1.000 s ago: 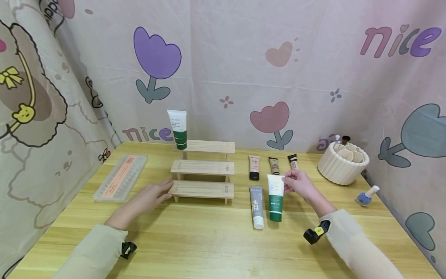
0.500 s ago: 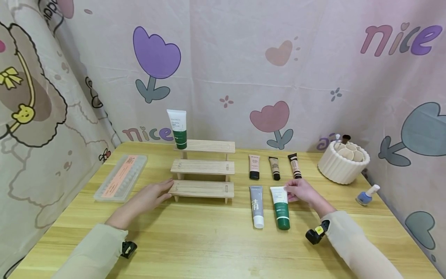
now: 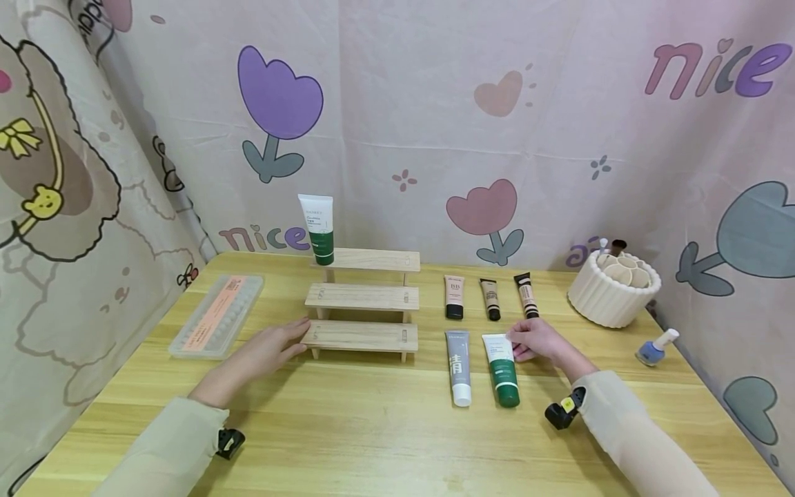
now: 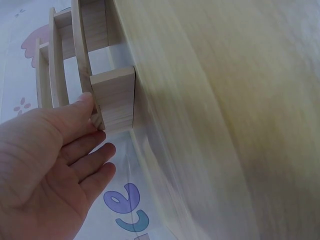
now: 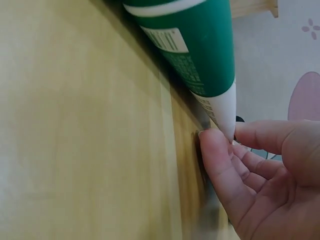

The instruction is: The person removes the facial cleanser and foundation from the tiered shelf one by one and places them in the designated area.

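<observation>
My right hand (image 3: 535, 339) pinches the white crimped end of a green-and-white squeeze tube (image 3: 503, 373) between thumb and finger. In the right wrist view the tube (image 5: 200, 55) slants close over the tabletop, cap end away from the hand. A grey-blue tube (image 3: 458, 369) lies just left of it. My left hand (image 3: 270, 355) holds the left end of the lowest step of a three-step wooden display stand (image 3: 360, 336); in the left wrist view its thumb and forefinger lie either side of the board end (image 4: 114, 77). A matching green-and-white tube (image 3: 319, 231) stands upright on the top step's left end.
Three small cosmetic tubes lie behind: a pink one (image 3: 454, 298), a beige one (image 3: 490, 298) and a black-ended one (image 3: 526, 293). At right are a cream ribbed brush holder (image 3: 605, 300) and a blue nail polish bottle (image 3: 652, 351). A clear plastic case (image 3: 217, 317) lies far left.
My right hand has brought the green-and-white tube down and slightly right, beside the grey-blue tube; over the last half second it barely moves. The left hand stays at the stand.
</observation>
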Demonstrator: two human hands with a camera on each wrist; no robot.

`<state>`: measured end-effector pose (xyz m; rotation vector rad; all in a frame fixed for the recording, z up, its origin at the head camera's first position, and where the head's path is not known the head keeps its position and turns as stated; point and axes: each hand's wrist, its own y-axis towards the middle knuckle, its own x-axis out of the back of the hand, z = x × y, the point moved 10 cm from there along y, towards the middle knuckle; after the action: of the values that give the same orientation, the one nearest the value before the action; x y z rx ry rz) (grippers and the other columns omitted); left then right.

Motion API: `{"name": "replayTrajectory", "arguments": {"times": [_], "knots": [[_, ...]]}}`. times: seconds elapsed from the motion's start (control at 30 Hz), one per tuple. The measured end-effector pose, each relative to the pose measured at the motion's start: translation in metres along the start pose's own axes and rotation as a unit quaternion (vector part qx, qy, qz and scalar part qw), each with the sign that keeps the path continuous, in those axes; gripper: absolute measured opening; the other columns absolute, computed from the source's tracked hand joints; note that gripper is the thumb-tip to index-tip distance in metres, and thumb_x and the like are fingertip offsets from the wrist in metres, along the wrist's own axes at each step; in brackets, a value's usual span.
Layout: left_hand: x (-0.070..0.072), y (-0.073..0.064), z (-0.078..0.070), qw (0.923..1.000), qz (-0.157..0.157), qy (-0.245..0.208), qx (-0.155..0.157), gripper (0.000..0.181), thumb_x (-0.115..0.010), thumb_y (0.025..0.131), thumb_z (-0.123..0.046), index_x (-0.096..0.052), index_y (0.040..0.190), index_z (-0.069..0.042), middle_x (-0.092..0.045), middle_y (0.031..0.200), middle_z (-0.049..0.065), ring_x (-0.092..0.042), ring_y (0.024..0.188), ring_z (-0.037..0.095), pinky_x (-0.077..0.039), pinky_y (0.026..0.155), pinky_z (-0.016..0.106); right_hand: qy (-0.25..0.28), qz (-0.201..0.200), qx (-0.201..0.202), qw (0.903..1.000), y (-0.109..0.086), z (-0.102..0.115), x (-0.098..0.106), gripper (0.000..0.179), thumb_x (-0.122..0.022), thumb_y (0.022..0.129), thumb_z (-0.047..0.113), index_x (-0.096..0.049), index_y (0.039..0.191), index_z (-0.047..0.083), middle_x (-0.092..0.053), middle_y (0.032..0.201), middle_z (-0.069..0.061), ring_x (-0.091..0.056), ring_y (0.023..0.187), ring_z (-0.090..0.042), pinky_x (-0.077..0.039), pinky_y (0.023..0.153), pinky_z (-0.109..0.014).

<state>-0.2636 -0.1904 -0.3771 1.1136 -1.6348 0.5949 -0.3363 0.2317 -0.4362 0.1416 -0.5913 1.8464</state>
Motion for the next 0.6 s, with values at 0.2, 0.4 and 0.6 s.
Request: {"name": "replayTrajectory", "arguments": {"times": [0.2, 0.4, 0.6], "knots": [[0.0005, 0.0, -0.0007, 1.0, -0.005, 0.002, -0.003, 0.045, -0.059, 0.09, -0.011, -0.046, 0.128, 0.011, -0.042, 0.131, 0.029, -0.045, 0.113, 0.045, -0.038, 0.094, 0.054, -0.024, 0.008, -0.002, 0.9997, 0.0017, -0.0006, 0.0015, 0.018, -0.05, 0.093, 0.004, -0.053, 0.1, -0.013, -0.058, 0.076, -0.012, -0.058, 0.062, -0.016, -0.056, 0.058, -0.03], [0.0, 0.0005, 0.0003, 1.0, -0.001, 0.002, -0.002, 0.046, -0.058, 0.09, -0.011, -0.046, 0.128, 0.011, -0.041, 0.132, 0.029, -0.045, 0.114, 0.046, -0.038, 0.095, 0.054, -0.043, 0.009, -0.007, 0.999, 0.0031, -0.0019, 0.0036, 0.017, -0.052, 0.093, 0.005, -0.055, 0.098, -0.011, -0.057, 0.075, -0.011, -0.058, 0.062, -0.016, -0.056, 0.058, -0.03], [-0.0004, 0.001, 0.0014, 1.0, 0.005, 0.0, 0.001, 0.046, -0.058, 0.09, -0.011, -0.045, 0.129, 0.011, -0.04, 0.133, 0.029, -0.044, 0.114, 0.046, -0.038, 0.095, 0.053, -0.058, 0.01, -0.01, 0.9982, 0.005, -0.0034, 0.0056, 0.016, -0.053, 0.092, 0.005, -0.056, 0.097, -0.011, -0.057, 0.073, -0.01, -0.057, 0.06, -0.015, -0.056, 0.057, -0.03]]}}
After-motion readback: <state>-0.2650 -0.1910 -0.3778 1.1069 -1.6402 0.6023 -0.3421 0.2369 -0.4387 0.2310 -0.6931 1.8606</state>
